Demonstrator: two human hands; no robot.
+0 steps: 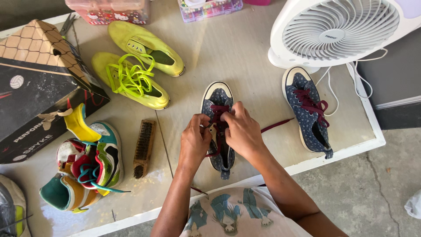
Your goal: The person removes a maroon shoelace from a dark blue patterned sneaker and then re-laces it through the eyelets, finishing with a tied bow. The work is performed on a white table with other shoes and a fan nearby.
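Two hands meet over one blue shoe [218, 115] at the middle of the table [245, 57], seen from the head camera looking straight down. The left hand [195, 137] comes in from the near edge with the forearm running almost straight up the view, wrist slightly bent, fingers curled shut on the lace [218, 109] at the left side of the eyelets. The right hand [242, 131] comes in on a slant from the near right, knuckles up, its fingertips pinched together on the same dark red lace just beside the other hand's; the two hands touch or nearly touch above the tongue. A loose end of the lace runs out to the right from under the right hand. The shoe lies sole down, its long axis running far to near, white toe cap pointing away from the person and heel opening toward the near edge. To the right, well apart, a second blue shoe [308, 110] lies with its toe far and slightly left, laced in dark red. A white fan [337, 30] stands at the far right. Two yellow shoes [140, 66] lie at the far left, toes pointing far left, one with loose lime laces. A brush [144, 147] lies left of the hands, beside a pile of coloured sneakers [87, 169] and a box [35, 83].
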